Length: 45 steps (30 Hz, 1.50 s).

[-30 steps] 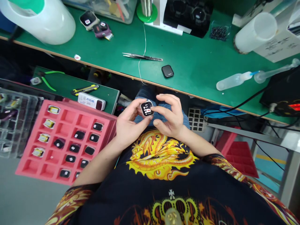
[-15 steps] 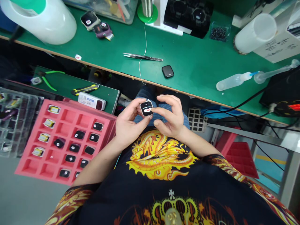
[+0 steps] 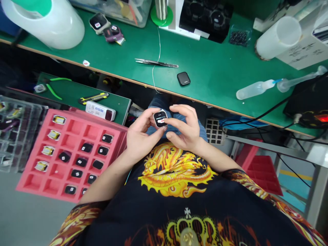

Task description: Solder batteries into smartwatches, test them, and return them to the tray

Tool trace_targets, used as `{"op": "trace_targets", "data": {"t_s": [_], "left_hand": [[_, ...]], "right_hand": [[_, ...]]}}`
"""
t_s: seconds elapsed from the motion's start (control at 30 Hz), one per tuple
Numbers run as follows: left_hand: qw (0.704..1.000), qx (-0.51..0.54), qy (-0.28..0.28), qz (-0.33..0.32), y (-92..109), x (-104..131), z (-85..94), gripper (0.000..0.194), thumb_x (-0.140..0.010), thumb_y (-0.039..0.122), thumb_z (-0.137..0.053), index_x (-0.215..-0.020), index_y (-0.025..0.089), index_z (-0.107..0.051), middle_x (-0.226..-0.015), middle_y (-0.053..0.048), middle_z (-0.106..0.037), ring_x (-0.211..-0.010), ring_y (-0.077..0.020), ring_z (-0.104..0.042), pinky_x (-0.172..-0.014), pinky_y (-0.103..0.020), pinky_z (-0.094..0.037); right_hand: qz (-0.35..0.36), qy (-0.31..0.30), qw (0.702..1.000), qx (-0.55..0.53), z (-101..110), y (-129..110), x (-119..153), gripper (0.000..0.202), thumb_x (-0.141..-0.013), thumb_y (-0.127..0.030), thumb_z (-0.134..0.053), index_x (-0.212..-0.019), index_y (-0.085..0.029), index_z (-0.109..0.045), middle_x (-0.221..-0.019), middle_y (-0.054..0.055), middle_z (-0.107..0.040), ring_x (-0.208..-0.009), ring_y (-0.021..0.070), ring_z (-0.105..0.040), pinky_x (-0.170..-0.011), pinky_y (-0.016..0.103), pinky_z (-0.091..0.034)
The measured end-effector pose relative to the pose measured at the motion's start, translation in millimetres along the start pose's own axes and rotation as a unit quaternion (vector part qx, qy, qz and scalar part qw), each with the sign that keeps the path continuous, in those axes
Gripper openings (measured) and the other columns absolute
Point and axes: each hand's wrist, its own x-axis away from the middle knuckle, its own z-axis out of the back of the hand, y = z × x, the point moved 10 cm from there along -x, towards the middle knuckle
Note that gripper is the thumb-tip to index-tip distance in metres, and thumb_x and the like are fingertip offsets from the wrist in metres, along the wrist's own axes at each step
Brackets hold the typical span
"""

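Observation:
My left hand (image 3: 140, 131) holds a small smartwatch body (image 3: 159, 116) by its edges, between thumb and fingers, over my lap. Its dark screen faces up and is lit, with small marks and a white-and-red sticker low on it. My right hand (image 3: 186, 126) is beside it with fingers apart and nothing held; one fingertip touches the screen near the sticker. On the green bench ahead lie a black square watch case (image 3: 183, 78) and a pair of metal tweezers (image 3: 156, 63).
A pink foam tray (image 3: 69, 140) at left holds several watch parts. Behind it are a yellow cutter (image 3: 93, 98) and a white box (image 3: 100, 110). A solder spool (image 3: 161, 15), clear bottle (image 3: 255, 89) and white cylinder (image 3: 279, 36) stand on the bench. Cables (image 3: 256, 119) hang at right.
My right fingertip has slid slightly left across the watch screen, over the sticker. My left hand and the watch have stayed nearly still.

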Motion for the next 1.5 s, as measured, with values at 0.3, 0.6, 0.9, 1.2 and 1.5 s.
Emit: {"op": "trace_targets", "data": {"t_s": [0.3, 0.6, 0.9, 1.2, 1.5], "left_hand": [[1.000, -0.004, -0.002, 0.000, 2.4, -0.2, 0.1, 0.050, -0.091, 0.023, -0.087, -0.138, 0.026, -0.070, -0.103, -0.002, -0.070, -0.088, -0.0138, -0.066, -0.079, -0.025, -0.061], [1.000, -0.021, -0.004, 0.005, 1.4, 0.5, 0.9, 0.050, -0.092, 0.027, -0.087, -0.138, 0.026, -0.069, -0.104, -0.003, -0.071, -0.088, -0.0150, -0.067, -0.079, -0.027, -0.062], [1.000, -0.019, -0.002, 0.011, 0.0, 1.0, 0.6, 0.049, -0.092, 0.031, -0.087, -0.137, 0.025, -0.069, -0.103, -0.003, -0.070, -0.088, -0.0153, -0.066, -0.079, -0.027, -0.061], [1.000, -0.020, 0.002, 0.008, 2.4, 0.4, -0.2, 0.050, -0.090, 0.027, -0.087, -0.137, 0.025, -0.069, -0.102, -0.002, -0.070, -0.087, -0.0145, -0.065, -0.079, -0.026, -0.061], [1.000, -0.021, 0.004, 0.005, 3.8, -0.2, 0.2, 0.048, -0.090, 0.030, -0.088, -0.135, 0.026, -0.070, -0.101, -0.003, -0.070, -0.086, -0.0149, -0.066, -0.077, -0.026, -0.062]], "right_hand": [[0.012, 0.011, 1.000, -0.007, 2.7, -2.8, -0.3, 0.038, -0.107, -0.053, -0.057, -0.124, -0.025, -0.076, -0.137, 0.013, -0.066, -0.130, 0.0307, -0.066, -0.110, 0.055, -0.056], [0.028, 0.021, 0.999, -0.001, 3.6, -5.9, -0.3, 0.036, -0.107, -0.053, -0.059, -0.124, -0.025, -0.076, -0.137, 0.012, -0.066, -0.130, 0.0307, -0.067, -0.109, 0.055, -0.057], [0.018, 0.012, 1.000, 0.009, 2.7, -4.0, 0.7, 0.036, -0.106, -0.052, -0.059, -0.127, -0.028, -0.076, -0.139, 0.011, -0.066, -0.130, 0.0316, -0.066, -0.111, 0.057, -0.055], [0.008, 0.006, 1.000, 0.022, 0.2, -0.7, 3.7, 0.038, -0.106, -0.056, -0.058, -0.124, -0.028, -0.077, -0.139, 0.011, -0.067, -0.130, 0.0316, -0.066, -0.111, 0.057, -0.056], [0.034, 0.025, 0.999, 0.024, 4.7, -7.2, 0.7, 0.035, -0.107, -0.052, -0.059, -0.126, -0.027, -0.075, -0.136, 0.012, -0.067, -0.128, 0.0308, -0.068, -0.108, 0.054, -0.059]]}}
